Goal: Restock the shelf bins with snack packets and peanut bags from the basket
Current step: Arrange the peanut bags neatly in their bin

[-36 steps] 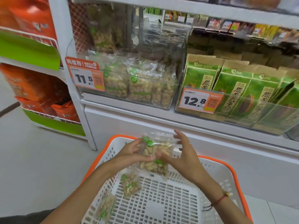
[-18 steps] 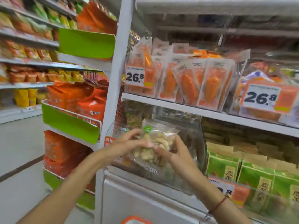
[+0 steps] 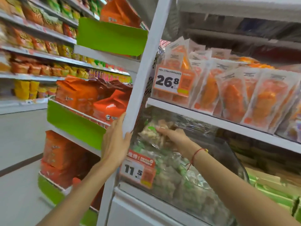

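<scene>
My right hand (image 3: 174, 136) reaches into the clear shelf bin (image 3: 231, 154) and grips a clear peanut bag (image 3: 149, 132) with a green label, held above the other peanut bags (image 3: 169, 178) stacked inside. The bin carries an orange 11.5 price tag (image 3: 138, 170) on its front. My left hand (image 3: 116, 141) lies flat with fingers apart against the white shelf upright (image 3: 143, 75), holding nothing. The basket is out of view.
One shelf up, orange dried-fruit pouches (image 3: 231, 97) stand behind a 26.8 tag (image 3: 171, 80). Green boxes (image 3: 273, 181) sit right of the bin. Left of the upright, side racks with green fronts (image 3: 73, 124) hold orange packets. An aisle floor (image 3: 17, 137) runs left.
The view has lifted from the basket to the shelf. My left hand let go of the peanut bag and moved to the upright. My right hand carried the bag into the bin.
</scene>
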A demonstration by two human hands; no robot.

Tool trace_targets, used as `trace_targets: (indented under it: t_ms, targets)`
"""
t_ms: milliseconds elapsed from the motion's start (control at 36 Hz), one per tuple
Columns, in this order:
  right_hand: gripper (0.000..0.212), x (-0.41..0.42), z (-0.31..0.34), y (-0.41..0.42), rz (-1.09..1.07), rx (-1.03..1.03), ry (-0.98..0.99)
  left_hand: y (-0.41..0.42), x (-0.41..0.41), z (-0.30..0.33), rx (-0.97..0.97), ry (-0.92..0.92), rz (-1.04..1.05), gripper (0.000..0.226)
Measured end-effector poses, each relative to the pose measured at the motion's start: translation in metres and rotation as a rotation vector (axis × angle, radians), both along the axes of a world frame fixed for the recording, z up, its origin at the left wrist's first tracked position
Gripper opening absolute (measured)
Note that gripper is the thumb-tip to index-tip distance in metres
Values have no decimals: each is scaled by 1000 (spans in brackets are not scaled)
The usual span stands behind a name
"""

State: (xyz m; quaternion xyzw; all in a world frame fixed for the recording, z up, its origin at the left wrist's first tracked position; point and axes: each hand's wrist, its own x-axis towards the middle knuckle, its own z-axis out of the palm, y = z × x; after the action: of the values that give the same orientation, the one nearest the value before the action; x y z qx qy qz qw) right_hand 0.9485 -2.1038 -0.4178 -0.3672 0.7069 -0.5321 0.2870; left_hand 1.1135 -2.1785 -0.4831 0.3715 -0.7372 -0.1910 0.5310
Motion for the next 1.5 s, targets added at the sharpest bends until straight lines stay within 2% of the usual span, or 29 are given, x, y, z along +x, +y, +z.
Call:
trace_targets:
  t_ms: [56,139,167,306,389,500,639,722,806,861,1000,1028,1083,1167,1250,1361,1444,1500]
  targets:
    - [24,-2,-5,-11,-28,-55,93,-2,2,-1,-2,-3,-8,64]
    - [50,-8,-12,-17,-50,-42,167,-5,7,-2,4,-31,-32,66]
    - [52,-9,-13,-16,-42,-32,174,-6,7,-2,9,-42,-34,67]
    - [32,-9,-11,-15,-12,-28,221,-3,6,-2,23,-60,-20,68]
    - [37,-4,-21,-27,-91,8,233,-1,3,-1,30,-57,-6,68]
    - [56,7,-23,-30,-189,146,351,-2,2,1,44,-21,-15,66]
    - [54,7,-7,-28,-71,223,293,-2,3,5,63,-11,-29,64]
    - [52,3,-3,-25,-72,178,246,-1,4,5,66,-15,-34,64]
    - [31,7,-10,-24,-153,162,417,1,4,5,57,-12,-34,63]
    - [25,10,-16,-26,-184,170,516,2,4,5,50,-9,-35,64]
    - [19,12,-9,-24,-114,189,486,2,4,4,41,-36,-19,68]
    - [20,11,-7,-22,-76,180,442,3,5,4,33,-46,-20,69]
    - [39,8,-5,-15,-4,166,367,7,6,5,12,-69,-16,71]
    - [57,7,-2,3,34,151,384,21,8,5,-29,-80,37,71]
    - [61,12,-1,32,32,74,588,43,9,5,-106,-44,85,62]
    - [45,21,-10,86,134,-68,838,80,8,6,-206,-14,-27,42]
    - [30,24,-30,128,266,-23,921,108,5,3,-221,-171,-132,21]
    - [21,23,-50,155,332,50,948,123,2,-1,-145,-329,-217,11]
